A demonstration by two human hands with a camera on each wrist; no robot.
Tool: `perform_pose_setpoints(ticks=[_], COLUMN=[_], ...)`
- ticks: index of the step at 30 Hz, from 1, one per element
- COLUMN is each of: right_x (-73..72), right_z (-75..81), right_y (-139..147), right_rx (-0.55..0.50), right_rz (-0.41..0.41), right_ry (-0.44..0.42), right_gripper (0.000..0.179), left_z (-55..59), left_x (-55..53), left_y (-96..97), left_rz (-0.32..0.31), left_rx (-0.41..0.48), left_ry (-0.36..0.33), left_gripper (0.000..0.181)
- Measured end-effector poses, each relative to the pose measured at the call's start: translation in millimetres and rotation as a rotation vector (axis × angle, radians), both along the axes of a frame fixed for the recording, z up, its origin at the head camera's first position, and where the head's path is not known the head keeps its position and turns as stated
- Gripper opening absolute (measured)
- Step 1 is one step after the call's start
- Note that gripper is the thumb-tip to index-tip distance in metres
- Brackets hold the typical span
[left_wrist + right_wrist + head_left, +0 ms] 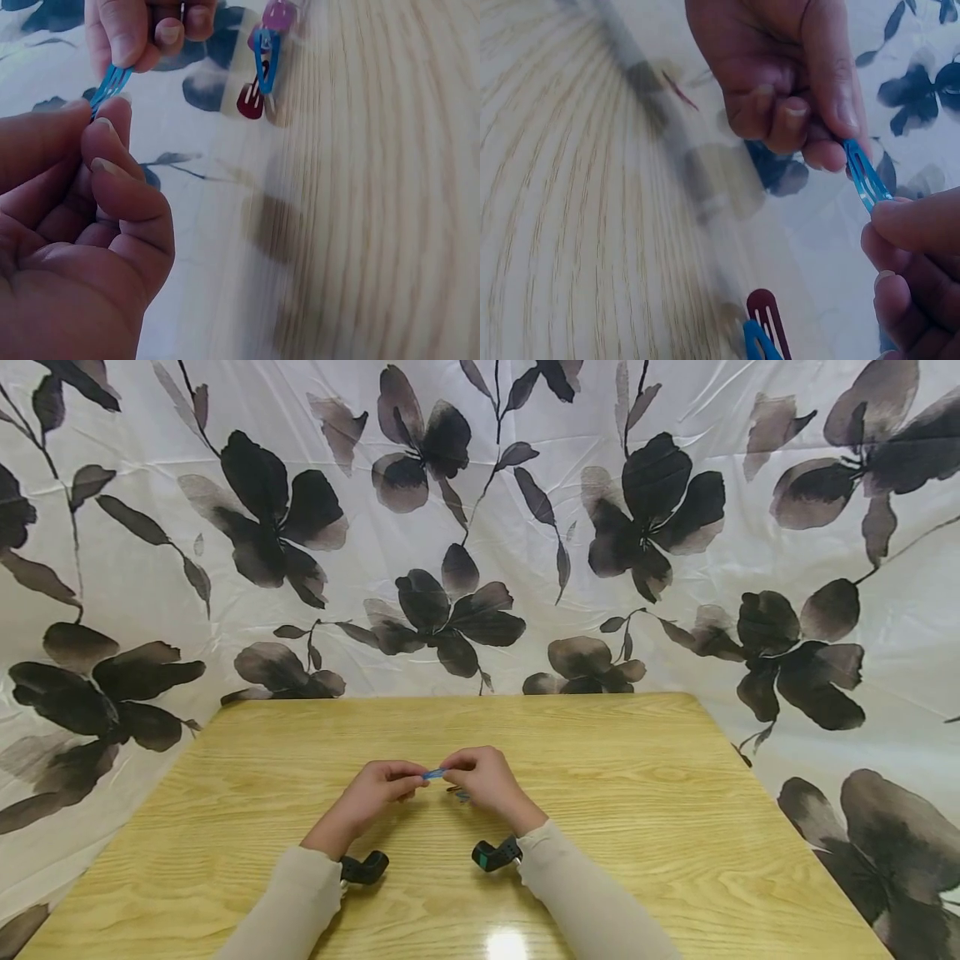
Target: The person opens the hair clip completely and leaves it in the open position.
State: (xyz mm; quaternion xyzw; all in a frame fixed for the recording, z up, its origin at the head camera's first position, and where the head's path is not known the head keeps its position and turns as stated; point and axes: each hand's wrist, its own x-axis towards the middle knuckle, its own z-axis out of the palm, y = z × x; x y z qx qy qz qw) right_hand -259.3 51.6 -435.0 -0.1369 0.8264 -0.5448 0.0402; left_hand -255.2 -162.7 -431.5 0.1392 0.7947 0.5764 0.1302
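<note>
Blue hair clip (432, 773): a flat snap clip held above the worktop (637, 793) at the centre of the head view, spanning the gap between my two hands.
Left hand (382, 787): my thumb and forefinger are pinched together on one end of the clip; in the left wrist view that end sits at the upper left, clamped at my fingertips (105, 124).
Right hand (480, 777): my fingers are curled and clamped on the other end; in the right wrist view the clip (865, 176) runs down from them at the right edge of the frame.
Step in hand: I judge this to be the moment of working the clip between both hands, either snapping it open or shut; which one cannot be told from its shape here.
Next move: it likely calls for a firm pinch at both ends and a small bend across the middle, without letting the thin metal slip.
Spare clips (262, 71): blue, dark red and purple ones lie on the worktop at the top centre of the left wrist view; the head view shows only a faint trace of them under my right hand.
Backdrop (480, 527): a flowered cloth, seen whole only from the head.
</note>
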Motion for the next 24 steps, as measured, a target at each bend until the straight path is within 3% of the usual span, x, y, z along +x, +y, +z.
perform_pose_setpoints(ticks=[6, 16, 24], right_x=[1.9, -0.5, -3.7], right_z=[1.6, 2.0, -0.7], right_y=[6, 15, 21], right_rx=[-0.001, -0.003, -0.026], right_rz=[-0.011, 0.003, 0.031], right_ry=[-0.050, 0.026, 0.046], right_gripper=[0.013, 0.013, 0.013], left_z=[-2.0, -2.2, -3.3], left_x=[-2.0, -3.7, -5.1], left_y=[6.2, 19.9, 27.3], left_rz=[0.023, 0.050, 0.071], left_rx=[-0.006, -0.010, 0.003], left_ry=[0.013, 0.070, 0.049], left_gripper=[0.026, 0.025, 0.022])
